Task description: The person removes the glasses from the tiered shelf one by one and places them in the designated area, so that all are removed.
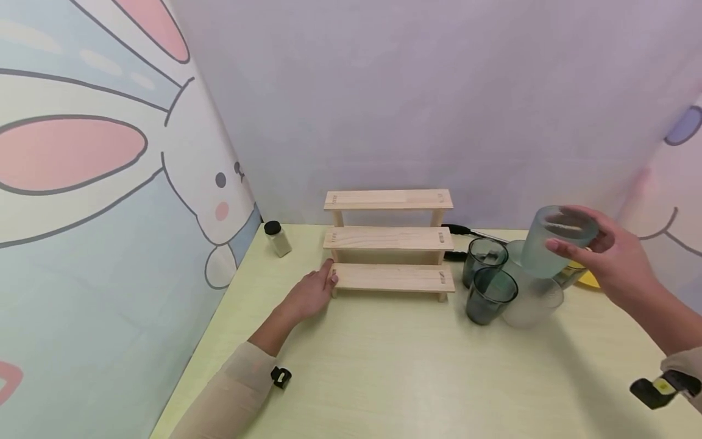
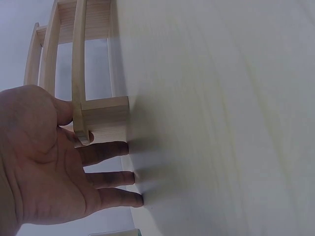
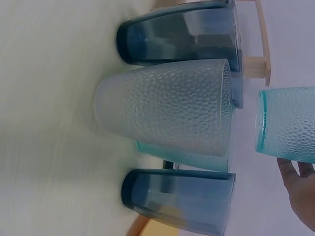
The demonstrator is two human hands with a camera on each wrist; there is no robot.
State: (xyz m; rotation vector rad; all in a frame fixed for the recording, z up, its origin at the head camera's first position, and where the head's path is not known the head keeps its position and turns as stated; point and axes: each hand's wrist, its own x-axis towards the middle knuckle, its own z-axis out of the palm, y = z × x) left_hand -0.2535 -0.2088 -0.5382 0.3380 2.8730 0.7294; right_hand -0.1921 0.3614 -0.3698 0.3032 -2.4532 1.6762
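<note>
A three-tier wooden shelf point(image 1: 392, 277) stands near the back wall. My left hand point(image 1: 311, 294) touches the left end of its lowest board. In the left wrist view, the thumb lies over the board and the straight fingers point(image 2: 115, 197) reach down to the table. My right hand point(image 1: 616, 250) holds a pale teal textured cup point(image 1: 548, 244) in the air by its side. Below it are a frosted clear cup point(image 3: 167, 105), a teal cup point(image 3: 197, 160) partly hidden behind that, and several smoky grey cups point(image 1: 490, 299).
A small black-capped jar point(image 1: 278, 241) stands left of the shelf. Black-handled utensils point(image 1: 457, 230) lie behind the grey cups. Something yellow point(image 1: 589, 279), partly hidden, lies under the right hand. Rabbit-patterned fabric point(image 1: 181, 171) hangs on the left side.
</note>
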